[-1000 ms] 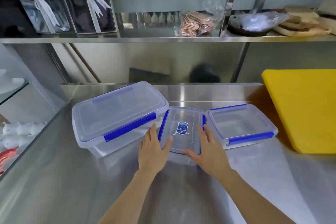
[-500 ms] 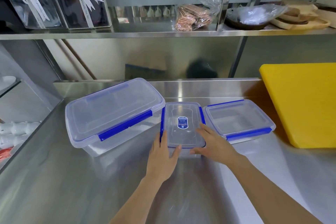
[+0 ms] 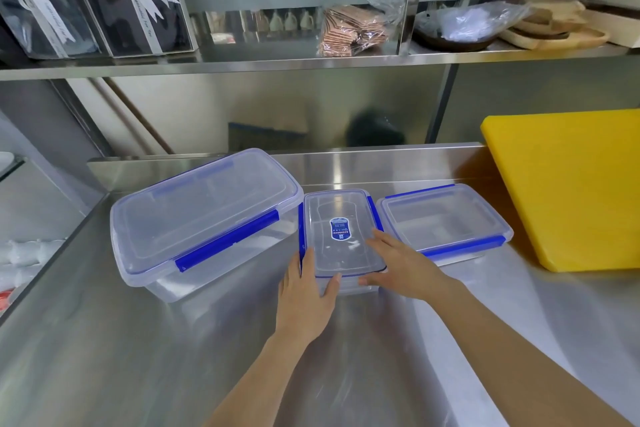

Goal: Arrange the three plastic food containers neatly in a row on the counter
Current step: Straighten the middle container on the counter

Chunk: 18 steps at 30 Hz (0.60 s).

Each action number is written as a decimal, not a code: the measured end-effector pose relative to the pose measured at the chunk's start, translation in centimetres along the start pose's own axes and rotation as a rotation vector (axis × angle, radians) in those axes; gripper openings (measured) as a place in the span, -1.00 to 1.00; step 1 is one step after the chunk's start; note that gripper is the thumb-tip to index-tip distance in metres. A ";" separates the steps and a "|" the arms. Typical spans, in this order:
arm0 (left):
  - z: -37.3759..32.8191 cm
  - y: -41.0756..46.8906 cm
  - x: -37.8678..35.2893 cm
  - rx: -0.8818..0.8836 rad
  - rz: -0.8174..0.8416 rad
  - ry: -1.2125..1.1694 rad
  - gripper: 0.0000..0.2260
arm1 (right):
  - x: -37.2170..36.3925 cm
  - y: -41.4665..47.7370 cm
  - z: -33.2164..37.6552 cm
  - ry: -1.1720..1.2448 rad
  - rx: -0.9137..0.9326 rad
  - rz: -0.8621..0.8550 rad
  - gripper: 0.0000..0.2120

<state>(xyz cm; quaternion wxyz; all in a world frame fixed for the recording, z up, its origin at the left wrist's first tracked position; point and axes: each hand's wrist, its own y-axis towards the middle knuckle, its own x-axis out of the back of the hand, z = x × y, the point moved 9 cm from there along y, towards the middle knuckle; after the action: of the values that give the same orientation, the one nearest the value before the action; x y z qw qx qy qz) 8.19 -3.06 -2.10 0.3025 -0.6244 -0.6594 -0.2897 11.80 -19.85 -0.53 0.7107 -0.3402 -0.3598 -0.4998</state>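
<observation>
Three clear plastic containers with blue clips stand side by side on the steel counter. The large container is at the left, angled slightly. The small container, with a blue label on its lid, is in the middle. The medium container is at the right. My left hand presses flat against the small container's near left corner, thumb on the lid edge. My right hand lies over its near right corner, fingers on the lid.
A thick yellow cutting board leans at the right, close to the medium container. A steel shelf above holds ribboned dark boxes, a bag of wafers and wooden trays. A steel backsplash runs behind the containers.
The small container has been pushed away from me, further in between the other two. Both hands slid back to its near corners, and my view moved closer.
</observation>
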 end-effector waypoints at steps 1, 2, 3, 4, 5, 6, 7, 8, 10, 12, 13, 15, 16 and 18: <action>-0.2 0.0 0.1 -0.001 -0.010 0.011 -0.36 | 0.0 0.0 0.1 -0.009 0.008 0.003 -0.24; -0.4 0.0 0.2 -0.003 -0.023 0.029 -0.35 | 0.1 -0.1 0.3 -0.013 0.021 -0.002 -0.24; -0.7 0.0 0.4 -0.006 -0.038 0.049 -0.35 | 0.2 -0.1 0.4 -0.014 0.032 -0.014 -0.24; -1.1 -0.1 0.5 -0.016 -0.056 0.065 -0.35 | 0.5 -0.2 0.4 -0.014 0.036 -0.038 -0.26; -1.7 -0.1 0.7 -0.032 -0.071 0.069 -0.36 | 1.0 -0.2 0.2 -0.015 0.029 -0.074 -0.28; -2.4 -0.1 0.9 -0.056 -0.082 0.061 -0.37 | 1.7 -0.3 -0.1 -0.017 0.020 -0.123 -0.32; -3.4 -0.2 1.0 -0.087 -0.087 0.043 -0.39 | 2.6 -0.5 -0.3 -0.018 0.016 -0.184 -0.36; -4.5 -0.3 1.1 -0.125 -0.091 0.015 -0.41 | 3.7 -0.7 -0.4 -0.019 0.021 -0.252 -0.42; -6.9 -0.5 1.1 -0.190 -0.106 -0.062 -0.45 | 5.8 -1.4 -0.8 -0.035 0.031 -0.376 -0.52; -9.3 -1.0 1.0 -0.235 -0.124 -0.160 -0.48 | 7.5 -1.9 -1.3 -0.087 0.016 -0.461 -0.55; -10.7 -1.3 0.8 -0.263 -0.123 -0.208 -0.50 | 8.4 -2.1 -1.9 -0.115 -0.009 -0.493 -0.56; -13.5 -1.9 0.1 -0.300 -0.093 -0.291 -0.56 | 10.0 -2.5 -3.3 -0.135 -0.078 -0.534 -0.56; -14.5 -2.0 -0.7 -0.278 -0.051 -0.343 -0.60 | 10.7 -2.6 -4.2 -0.136 -0.107 -0.546 -0.56; -15.2 -1.8 -3.2 -0.071 0.129 -0.512 -0.74 | 12.0 -2.7 -6.0 -0.147 -0.162 -0.543 -0.54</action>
<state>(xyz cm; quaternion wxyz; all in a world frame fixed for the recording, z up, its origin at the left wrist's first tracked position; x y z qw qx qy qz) 7.07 -16.79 5.36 0.1215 -0.7281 -0.6628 -0.1254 13.14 -31.24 6.91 0.4935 -0.3225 -0.4470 -0.6727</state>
